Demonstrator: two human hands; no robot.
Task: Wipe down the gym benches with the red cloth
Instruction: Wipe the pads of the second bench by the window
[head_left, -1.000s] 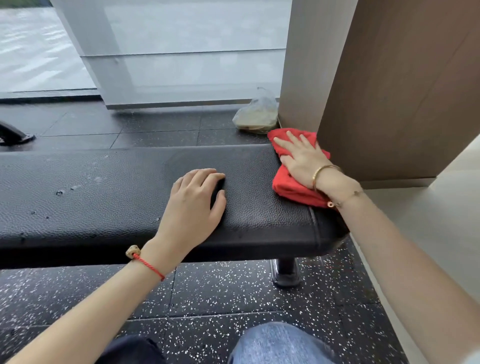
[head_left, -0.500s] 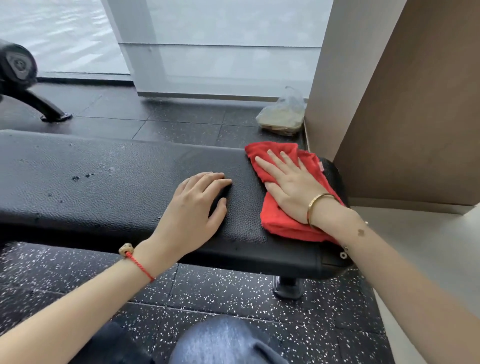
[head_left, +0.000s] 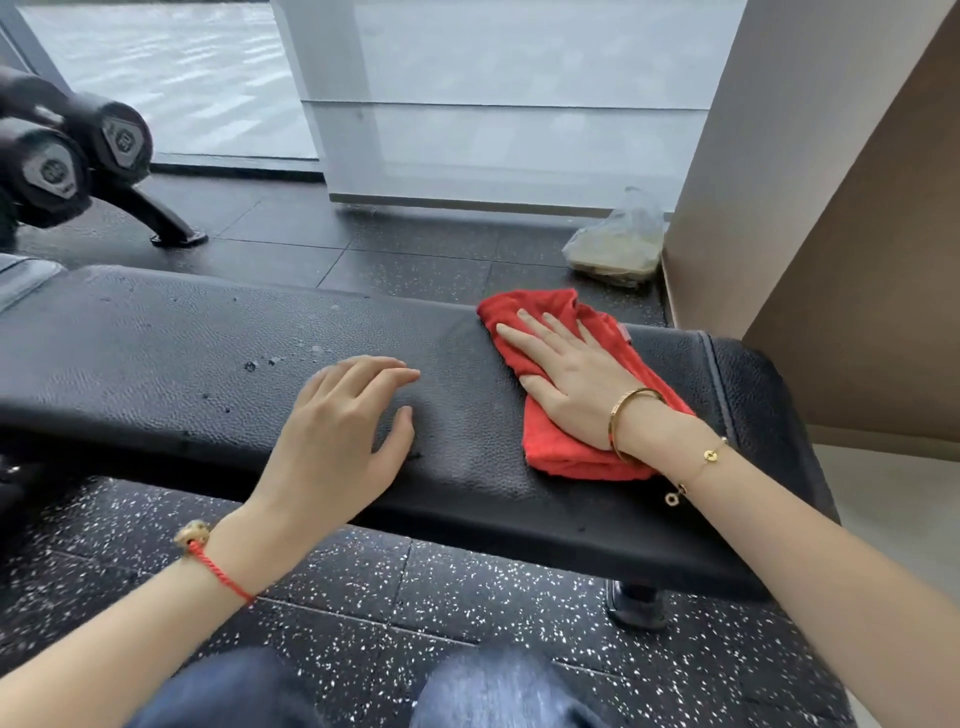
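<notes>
Flat-palmed contact rather than a grasp: the right hand (head_left: 571, 379) is laid with straight, spread fingers on the red cloth (head_left: 576, 384), which is pressed onto the black tabletop (head_left: 182, 364) of the gym bench near its right end. No grip is formed by the left hand (head_left: 337, 441); it is rested, fingers relaxed, on the padding beside the cloth. Small specks (head_left: 260, 364) are seen on the padding to the left. Dumbbells (head_left: 78, 161) are racked at far left, and a plastic bag (head_left: 618, 244) is seen on the floor behind.

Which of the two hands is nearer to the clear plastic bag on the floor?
Right. The right hand lies flat on the red cloth, just in front of the plastic bag; the left hand rests further left.
</notes>
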